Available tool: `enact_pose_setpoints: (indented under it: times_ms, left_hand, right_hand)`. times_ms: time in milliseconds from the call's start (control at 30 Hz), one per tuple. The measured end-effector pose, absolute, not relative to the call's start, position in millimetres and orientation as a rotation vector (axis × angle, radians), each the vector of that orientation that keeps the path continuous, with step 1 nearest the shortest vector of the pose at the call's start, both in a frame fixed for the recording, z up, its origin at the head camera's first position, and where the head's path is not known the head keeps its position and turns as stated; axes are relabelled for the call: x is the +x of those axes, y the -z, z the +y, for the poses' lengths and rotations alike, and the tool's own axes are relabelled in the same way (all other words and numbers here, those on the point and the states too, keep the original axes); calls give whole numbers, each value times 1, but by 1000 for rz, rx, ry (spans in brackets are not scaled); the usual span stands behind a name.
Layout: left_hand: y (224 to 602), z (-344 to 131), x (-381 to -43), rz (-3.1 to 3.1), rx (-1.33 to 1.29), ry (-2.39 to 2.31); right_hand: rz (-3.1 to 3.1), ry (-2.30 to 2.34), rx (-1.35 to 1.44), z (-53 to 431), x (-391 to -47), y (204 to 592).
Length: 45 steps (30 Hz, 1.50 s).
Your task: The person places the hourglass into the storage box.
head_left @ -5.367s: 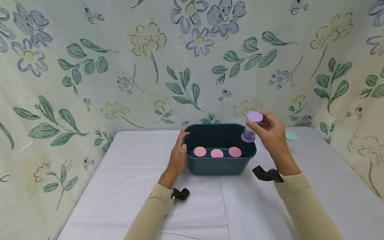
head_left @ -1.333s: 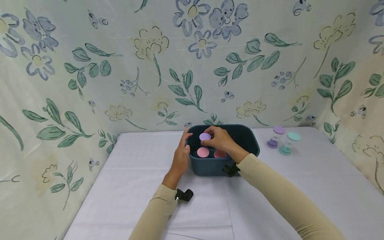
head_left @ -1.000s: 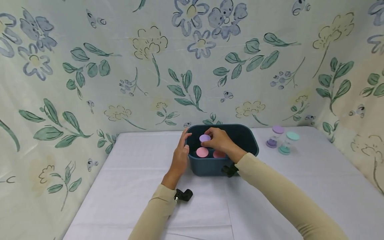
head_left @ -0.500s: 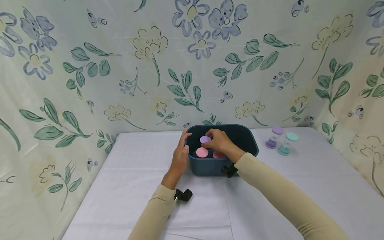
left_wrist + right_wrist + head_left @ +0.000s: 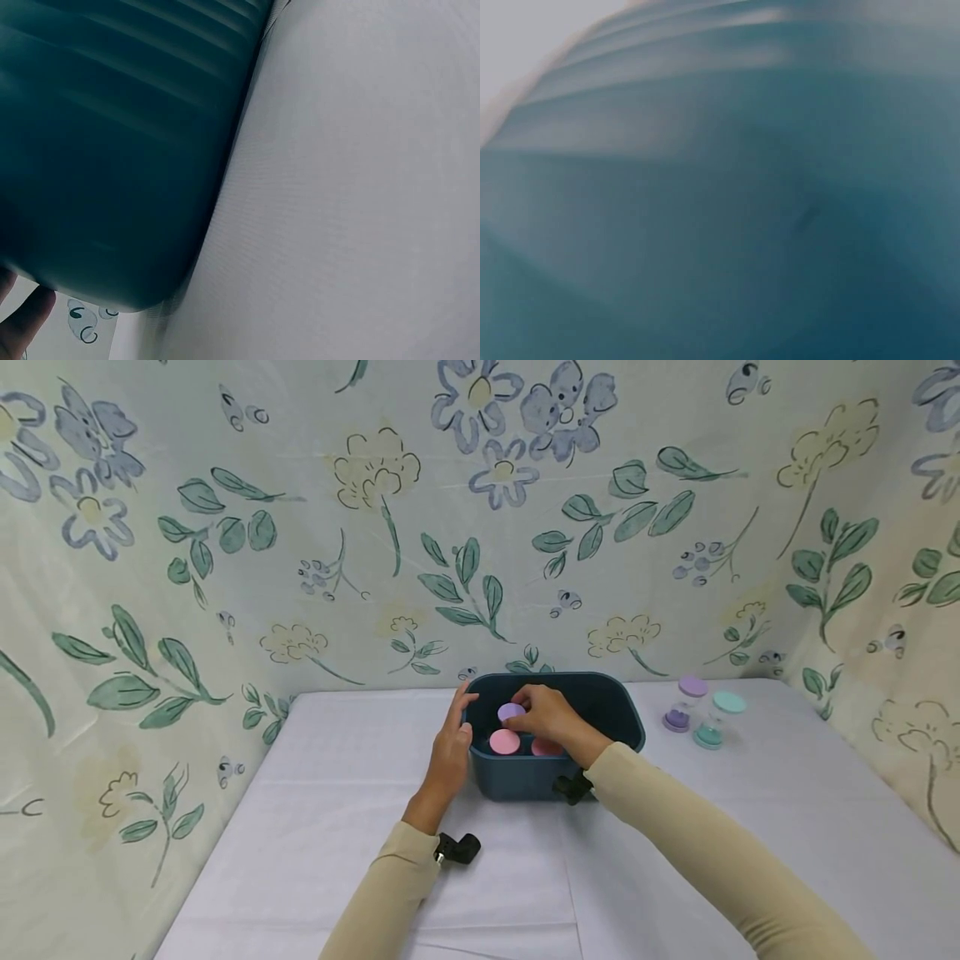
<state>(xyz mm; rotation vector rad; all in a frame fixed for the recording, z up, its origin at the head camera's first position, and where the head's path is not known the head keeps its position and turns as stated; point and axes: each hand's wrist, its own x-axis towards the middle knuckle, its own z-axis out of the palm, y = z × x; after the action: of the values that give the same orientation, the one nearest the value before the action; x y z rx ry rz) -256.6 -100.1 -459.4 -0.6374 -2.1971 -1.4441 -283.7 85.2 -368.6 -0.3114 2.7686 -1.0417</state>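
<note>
Purple-topped timer point(image 5: 511, 712) inside the bin point(image 5: 517, 778), pinched by fingers of the right hand point(image 5: 549, 712), unreleased; at least two pink-topped pieces point(image 5: 505, 742) already in. Left hand point(image 5: 450, 755) against the bin's side, fingers loosely extended. Still outside, on the counter point(image 5: 360, 768): second purple timer point(image 5: 692, 687), teal timer point(image 5: 728, 702).

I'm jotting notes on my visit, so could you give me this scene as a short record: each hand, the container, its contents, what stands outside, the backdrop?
Left hand: against the left end of the dark teal bin
Right hand: inside the bin, pinching a purple round top; what is below it is hidden
Container: the bin, on a white cloth
Contents: two pink round tops in view; more may be hidden
Outside, right: purple sand timer and teal sand timer, both upright
Backdrop: floral fabric
</note>
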Motion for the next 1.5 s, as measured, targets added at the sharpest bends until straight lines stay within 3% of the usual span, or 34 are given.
enact_pose_setpoints:
  times_ms: [1500]
  left_hand:
    - [458,-102,-254,-2153,-682,1475]
  right_hand:
    - [2735,1389,-365,100,-273,356]
